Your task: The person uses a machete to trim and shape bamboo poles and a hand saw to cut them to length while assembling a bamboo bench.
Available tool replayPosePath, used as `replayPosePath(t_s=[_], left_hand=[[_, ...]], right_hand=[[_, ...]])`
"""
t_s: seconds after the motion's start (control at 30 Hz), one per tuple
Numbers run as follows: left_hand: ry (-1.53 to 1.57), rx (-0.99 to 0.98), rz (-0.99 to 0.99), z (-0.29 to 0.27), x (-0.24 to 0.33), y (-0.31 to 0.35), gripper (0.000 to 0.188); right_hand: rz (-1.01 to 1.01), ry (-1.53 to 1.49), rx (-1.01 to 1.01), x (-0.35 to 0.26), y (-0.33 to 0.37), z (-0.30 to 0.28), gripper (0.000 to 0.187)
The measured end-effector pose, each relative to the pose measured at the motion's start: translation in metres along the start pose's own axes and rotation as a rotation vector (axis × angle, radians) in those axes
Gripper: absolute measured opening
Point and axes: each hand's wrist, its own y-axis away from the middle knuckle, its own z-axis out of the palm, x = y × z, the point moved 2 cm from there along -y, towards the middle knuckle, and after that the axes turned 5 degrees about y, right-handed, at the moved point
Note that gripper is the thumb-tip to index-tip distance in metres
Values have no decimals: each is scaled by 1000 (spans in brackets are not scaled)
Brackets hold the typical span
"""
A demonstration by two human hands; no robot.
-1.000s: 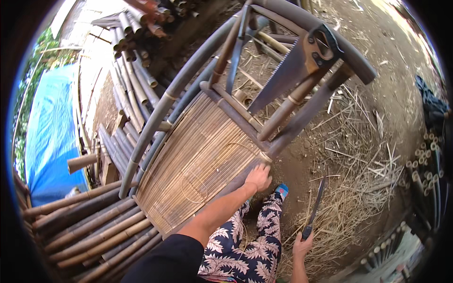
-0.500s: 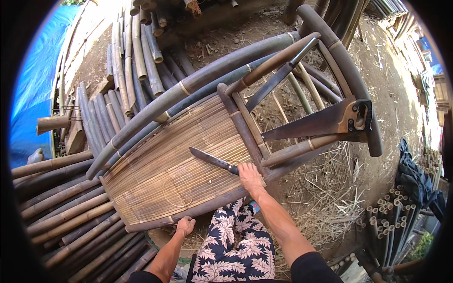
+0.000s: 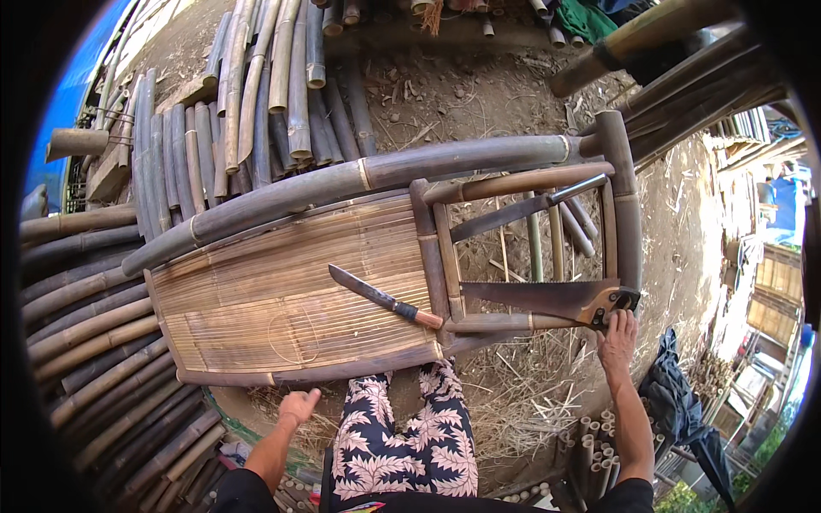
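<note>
My right hand (image 3: 617,342) has its fingers bent against the wooden handle of a handsaw (image 3: 547,297), which lies across the open frame at the right of a bamboo bench (image 3: 368,167). My left hand (image 3: 298,407) is a loose fist with the thumb sticking up, near the bench's front rail (image 3: 316,373); nothing shows in it. On the slatted seat (image 3: 256,291) rests a knife (image 3: 376,291) with a reddish handle, apart from both hands. A second long blade with a metal handle (image 3: 522,209) lies over the frame behind the saw. A thin looped strip (image 3: 293,335) lies on the slats.
Bamboo poles (image 3: 103,342) are stacked at the left, and more poles (image 3: 265,94) lie beyond the bench. Shavings (image 3: 530,393) litter the ground at the front right. A dark cloth (image 3: 680,385) hangs beside upright bamboo lengths (image 3: 594,440). Thick poles (image 3: 684,85) slant in at the upper right.
My right hand has let go of the knife, leaving it on the seat, and moved right to the saw handle. My left hand has come off the front rail. The view has turned.
</note>
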Motion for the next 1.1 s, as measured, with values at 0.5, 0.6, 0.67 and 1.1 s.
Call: replayPosePath(t_s=[0.5, 0.6, 0.67, 1.1], left_hand=[[231, 270, -879, 132, -97, 202, 58], [183, -27, -551, 232, -120, 193, 47], [95, -97, -306, 279, -132, 180, 43], [987, 252, 35, 159, 33, 70, 32]], right_hand=[[-989, 10, 226, 42, -62, -81, 22], [-986, 114, 214, 98, -95, -82, 19], [-1012, 102, 193, 105, -98, -108, 20], [-1158, -366, 468, -345, -163, -111, 25]])
